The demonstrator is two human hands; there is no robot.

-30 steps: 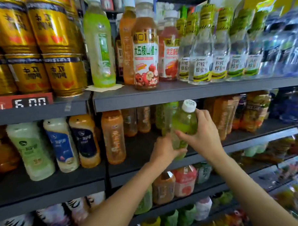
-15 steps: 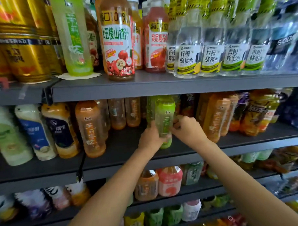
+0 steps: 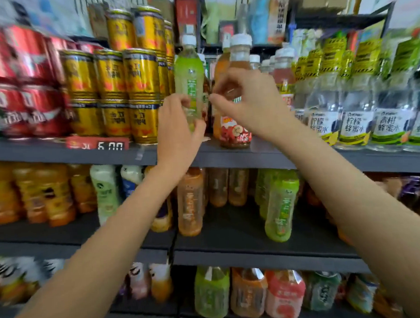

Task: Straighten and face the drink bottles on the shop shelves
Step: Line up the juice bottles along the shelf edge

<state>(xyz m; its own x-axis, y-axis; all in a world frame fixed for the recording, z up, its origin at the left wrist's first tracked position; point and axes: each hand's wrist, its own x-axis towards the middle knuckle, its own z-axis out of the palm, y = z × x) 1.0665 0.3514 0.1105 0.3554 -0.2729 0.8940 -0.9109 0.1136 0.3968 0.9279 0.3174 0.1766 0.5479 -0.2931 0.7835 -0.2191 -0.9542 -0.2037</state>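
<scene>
A tall green drink bottle point(image 3: 189, 74) with a white cap stands on the upper shelf point(image 3: 263, 154), between gold cans and an amber juice bottle point(image 3: 236, 134) with a fruit label. My left hand point(image 3: 174, 134) grips the green bottle's lower half, thumb on its right side. My right hand point(image 3: 245, 103) is raised in front of the amber bottle. Its fingers are curled and their tips lie by the green bottle's right side; blur hides whether they touch it. On the middle shelf stands another green bottle point(image 3: 280, 204), with no hand on it.
Stacked gold cans point(image 3: 111, 95) and red cans point(image 3: 23, 94) fill the upper shelf's left, above a price tag point(image 3: 108, 144). Clear lemon-water bottles point(image 3: 355, 115) line its right. An orange bottle point(image 3: 190, 202) and other drinks crowd the middle and lower shelves.
Both hands let go of the green bottle on the middle shelf and rose to the upper shelf. My left hand now grips the tall green bottle there. The view tilted up.
</scene>
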